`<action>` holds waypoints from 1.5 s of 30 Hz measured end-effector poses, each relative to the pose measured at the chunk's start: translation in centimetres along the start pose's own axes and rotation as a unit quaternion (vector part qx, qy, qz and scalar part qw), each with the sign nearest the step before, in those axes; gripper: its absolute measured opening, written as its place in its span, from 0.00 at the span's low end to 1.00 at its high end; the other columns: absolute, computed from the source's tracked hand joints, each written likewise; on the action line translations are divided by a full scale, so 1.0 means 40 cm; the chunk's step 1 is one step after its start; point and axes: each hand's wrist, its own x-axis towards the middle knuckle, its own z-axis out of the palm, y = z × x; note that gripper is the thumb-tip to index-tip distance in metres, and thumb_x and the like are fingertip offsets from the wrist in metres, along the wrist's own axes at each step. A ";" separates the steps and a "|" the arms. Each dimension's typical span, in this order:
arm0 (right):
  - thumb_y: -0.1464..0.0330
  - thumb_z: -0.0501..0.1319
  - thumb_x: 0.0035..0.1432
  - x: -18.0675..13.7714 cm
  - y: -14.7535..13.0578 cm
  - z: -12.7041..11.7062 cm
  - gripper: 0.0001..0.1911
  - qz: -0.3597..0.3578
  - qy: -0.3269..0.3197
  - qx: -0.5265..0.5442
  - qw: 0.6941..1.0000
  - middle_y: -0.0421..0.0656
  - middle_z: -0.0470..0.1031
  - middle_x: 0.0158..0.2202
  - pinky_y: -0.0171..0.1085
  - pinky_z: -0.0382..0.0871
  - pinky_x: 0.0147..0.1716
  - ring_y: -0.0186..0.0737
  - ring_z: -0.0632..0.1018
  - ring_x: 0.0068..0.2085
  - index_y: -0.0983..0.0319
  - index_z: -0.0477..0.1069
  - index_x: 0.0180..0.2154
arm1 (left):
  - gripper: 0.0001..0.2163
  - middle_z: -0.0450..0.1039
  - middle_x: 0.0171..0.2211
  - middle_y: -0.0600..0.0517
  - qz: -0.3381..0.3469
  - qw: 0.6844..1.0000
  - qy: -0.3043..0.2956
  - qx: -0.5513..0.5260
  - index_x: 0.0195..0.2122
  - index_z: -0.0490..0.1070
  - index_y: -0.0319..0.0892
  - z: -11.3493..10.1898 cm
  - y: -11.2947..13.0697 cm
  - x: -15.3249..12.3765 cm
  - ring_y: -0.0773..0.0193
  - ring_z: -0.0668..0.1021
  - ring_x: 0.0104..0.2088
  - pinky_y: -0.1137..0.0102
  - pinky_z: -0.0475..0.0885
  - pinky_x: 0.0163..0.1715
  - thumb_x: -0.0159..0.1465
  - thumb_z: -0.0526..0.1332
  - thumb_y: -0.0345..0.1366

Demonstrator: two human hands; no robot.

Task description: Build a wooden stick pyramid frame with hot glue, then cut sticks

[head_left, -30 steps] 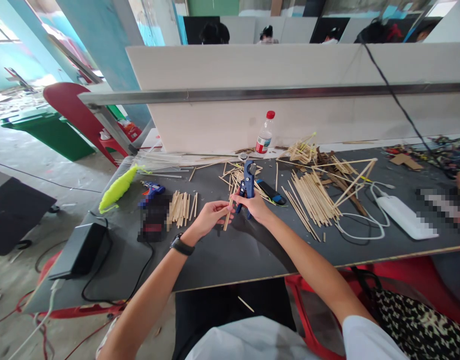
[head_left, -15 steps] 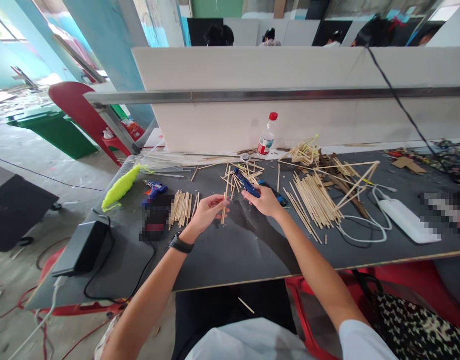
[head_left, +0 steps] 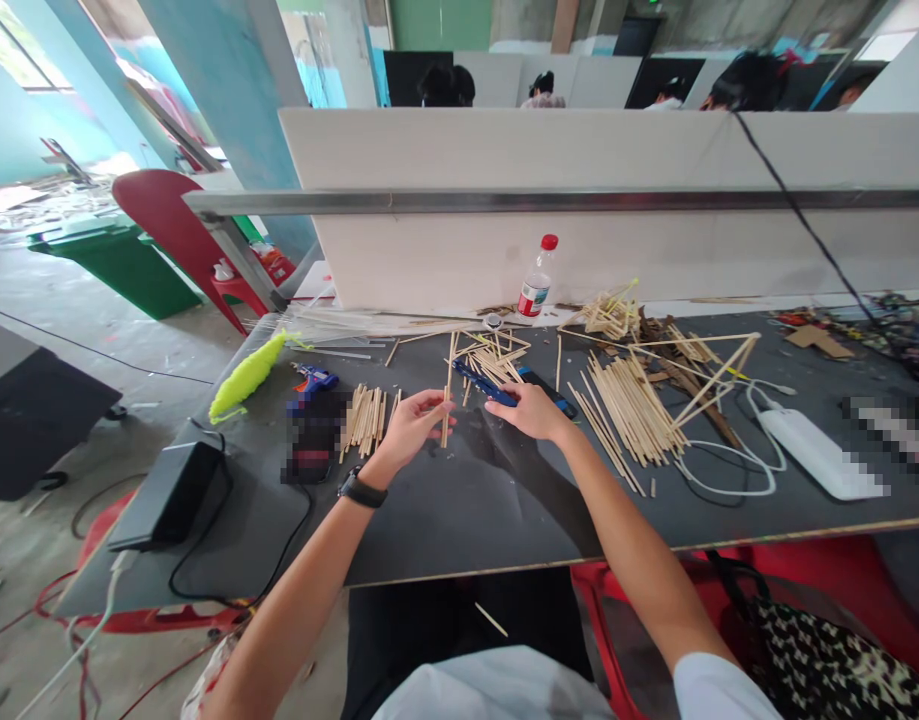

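My left hand point(head_left: 418, 418) is closed, thumb and fingers pinching a thin wooden stick point(head_left: 449, 372) that stands nearly upright over the dark table. In my right hand point(head_left: 530, 408) are blue-handled pliers point(head_left: 483, 382), their head pointing left toward the stick, close to its upper half. Whether the jaws touch the stick I cannot make out. Behind the pliers lies a loose heap of short sticks point(head_left: 504, 350). A row of cut sticks point(head_left: 365, 418) rests left of my left hand, and a larger bundle of longer sticks point(head_left: 631, 405) lies right of my right hand.
A blue glue gun point(head_left: 313, 382) and a lime-green fuzzy object point(head_left: 249, 375) are at the left. A bottle point(head_left: 535, 280) stands by the white partition point(head_left: 429, 260). A stick frame point(head_left: 718, 375), white power bank point(head_left: 819, 450) and cable lie right. A black box point(head_left: 166, 495) sits near the left edge.
The pliers have swung lower and to the left, their head now against or near the stick. My left hand stays almost in place, still holding the stick. The view has tilted slightly.
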 end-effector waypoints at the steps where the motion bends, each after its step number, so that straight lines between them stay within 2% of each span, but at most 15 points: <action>1: 0.50 0.60 0.60 -0.002 -0.003 0.001 0.20 0.003 0.003 -0.015 1.000 0.42 0.80 0.31 0.36 0.61 0.30 0.42 0.77 0.31 0.60 0.79 0.36 | 0.23 0.78 0.38 0.48 0.004 1.000 0.000 -0.001 0.43 0.77 0.40 -0.002 -0.001 0.001 0.64 0.81 0.32 0.73 0.77 0.27 0.53 0.73 0.51; 7: 0.53 0.62 0.59 -0.013 -0.026 0.012 0.19 0.019 0.034 -0.088 0.995 0.44 0.83 0.45 0.37 0.66 0.36 0.48 0.80 0.44 0.56 0.80 0.45 | 0.22 0.79 0.36 0.49 0.014 1.000 -0.019 0.015 0.43 0.77 0.40 -0.008 -0.001 0.000 0.62 0.82 0.32 0.72 0.77 0.28 0.54 0.72 0.52; 10: 0.52 0.61 0.60 -0.015 -0.029 0.008 0.19 0.028 0.030 -0.125 0.991 0.45 0.83 0.46 0.37 0.67 0.36 0.48 0.80 0.44 0.56 0.80 0.45 | 0.22 0.78 0.32 0.50 0.009 0.999 -0.015 0.031 0.41 0.77 0.40 -0.009 -0.009 0.005 0.62 0.82 0.31 0.72 0.77 0.28 0.53 0.73 0.52; 15: 0.52 0.61 0.60 -0.016 -0.028 -0.006 0.18 0.023 0.017 -0.171 0.985 0.45 0.83 0.40 0.37 0.65 0.33 0.47 0.80 0.39 0.56 0.81 0.41 | 0.25 0.78 0.34 0.49 0.010 0.999 -0.008 0.050 0.42 0.77 0.39 -0.012 -0.023 0.014 0.63 0.81 0.30 0.71 0.77 0.28 0.51 0.73 0.53; 20: 0.50 0.63 0.59 -0.016 -0.024 -0.007 0.19 0.029 0.015 -0.181 0.983 0.48 0.83 0.38 0.38 0.63 0.31 0.50 0.80 0.38 0.57 0.82 0.39 | 0.25 0.79 0.35 0.48 0.017 0.996 0.003 0.082 0.45 0.78 0.39 -0.010 -0.027 0.011 0.63 0.81 0.30 0.70 0.77 0.28 0.53 0.72 0.52; 26: 0.51 0.65 0.57 -0.022 -0.021 0.000 0.16 0.008 0.015 -0.180 0.984 0.45 0.83 0.37 0.38 0.62 0.31 0.49 0.80 0.39 0.54 0.82 0.37 | 0.22 0.77 0.30 0.50 0.008 0.996 -0.002 0.094 0.41 0.79 0.38 0.004 -0.034 0.011 0.62 0.80 0.28 0.71 0.77 0.25 0.53 0.72 0.50; 34: 0.47 0.62 0.57 -0.027 -0.031 -0.014 0.22 0.000 -0.015 -0.141 0.990 0.44 0.77 0.22 0.39 0.56 0.26 0.43 0.75 0.27 0.56 0.80 0.26 | 0.24 0.77 0.33 0.49 -0.019 0.998 -0.019 0.059 0.43 0.78 0.39 -0.005 -0.044 0.016 0.63 0.81 0.30 0.72 0.78 0.27 0.52 0.73 0.52; 45: 0.47 0.62 0.56 -0.027 -0.030 -0.011 0.21 0.004 -0.011 -0.153 0.988 0.43 0.76 0.21 0.39 0.55 0.25 0.42 0.74 0.25 0.56 0.80 0.24 | 0.24 0.78 0.33 0.49 -0.042 0.997 -0.024 0.056 0.43 0.78 0.39 -0.005 -0.050 0.019 0.63 0.81 0.31 0.70 0.78 0.29 0.52 0.73 0.51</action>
